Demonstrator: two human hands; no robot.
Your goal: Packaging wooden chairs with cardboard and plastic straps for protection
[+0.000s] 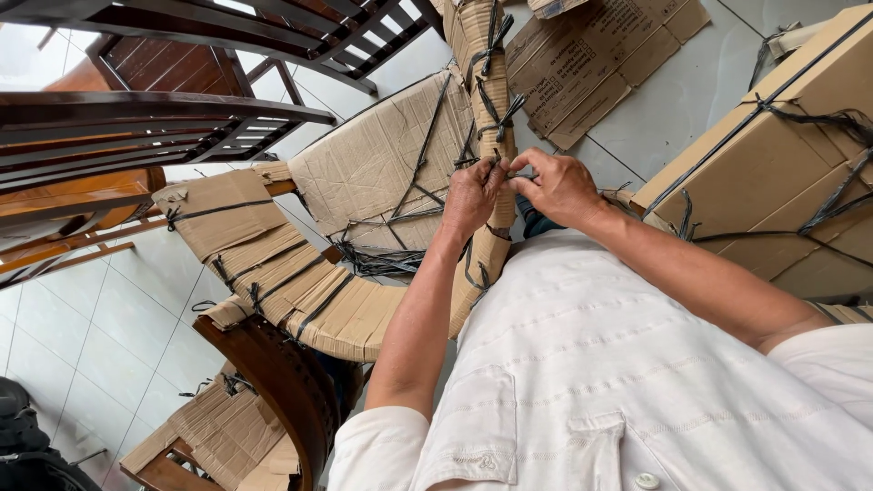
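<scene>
Stacked dark wooden chairs (136, 118) at far left. Beside them, a cardboard-wrapped chair (364, 182), bound with black strapping. Centre: left hand (471, 195) and right hand (556, 186), fingertips touching, both pinched shut on a black strap knot (498, 168) on the wrapped upright post (486, 100). Post's long axis running straight away from the hands, equally near to both. Further right, a strapped carton (782, 164).
</scene>
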